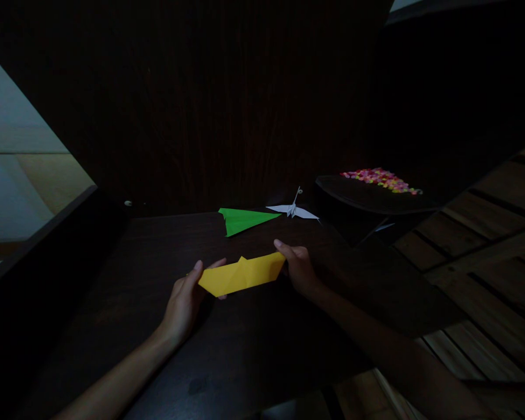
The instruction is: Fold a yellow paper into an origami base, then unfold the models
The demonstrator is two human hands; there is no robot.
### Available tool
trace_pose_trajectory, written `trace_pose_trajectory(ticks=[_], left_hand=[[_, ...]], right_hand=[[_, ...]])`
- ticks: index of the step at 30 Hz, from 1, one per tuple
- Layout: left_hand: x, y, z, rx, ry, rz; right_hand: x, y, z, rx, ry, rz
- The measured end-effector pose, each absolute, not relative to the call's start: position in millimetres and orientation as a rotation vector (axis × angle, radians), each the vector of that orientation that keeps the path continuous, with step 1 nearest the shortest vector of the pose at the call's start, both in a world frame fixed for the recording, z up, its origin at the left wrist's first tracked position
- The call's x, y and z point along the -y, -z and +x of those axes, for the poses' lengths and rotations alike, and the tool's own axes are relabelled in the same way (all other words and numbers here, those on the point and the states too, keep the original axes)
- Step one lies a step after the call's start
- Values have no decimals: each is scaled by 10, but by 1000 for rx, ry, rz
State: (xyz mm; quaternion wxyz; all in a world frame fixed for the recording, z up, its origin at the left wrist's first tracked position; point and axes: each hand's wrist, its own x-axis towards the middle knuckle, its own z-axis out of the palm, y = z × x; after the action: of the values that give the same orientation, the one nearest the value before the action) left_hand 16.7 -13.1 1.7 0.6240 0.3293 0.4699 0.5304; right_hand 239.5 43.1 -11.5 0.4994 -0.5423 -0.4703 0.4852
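Note:
A yellow folded paper boat (pixel 240 274) is held up between both hands above the dark wooden tabletop (pixel 157 251). My left hand (pixel 186 300) grips its left end, thumb in front and fingers behind. At the other end my right hand (pixel 300 265) pinches the tip, its fingers partly hidden. Just beyond the boat lies a green paper plane (pixel 247 220), its nose pointing right. A white paper crane (pixel 292 210) with spread wings rests beside that nose, close to the back panel.
Behind the tabletop rises a tall dark panel (pixel 227 105). On a rounded dark shelf (pixel 354 198) to the right lies a pile of small pink, red and yellow pieces (pixel 385 179). A raised dark side edge (pixel 44 233) bounds the left; wooden slats (pixel 485 256) show at right.

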Motion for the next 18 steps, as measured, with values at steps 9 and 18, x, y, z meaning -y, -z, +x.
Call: trace_pose_trajectory(ticks=[9, 18], left_hand=[[126, -93, 188, -1147, -1258, 780], [87, 10, 75, -1320, -1295, 1098]], right_hand=[[-447, 82, 2411, 1289, -1113, -1306], [-518, 116, 2491, 1459, -933, -1264]])
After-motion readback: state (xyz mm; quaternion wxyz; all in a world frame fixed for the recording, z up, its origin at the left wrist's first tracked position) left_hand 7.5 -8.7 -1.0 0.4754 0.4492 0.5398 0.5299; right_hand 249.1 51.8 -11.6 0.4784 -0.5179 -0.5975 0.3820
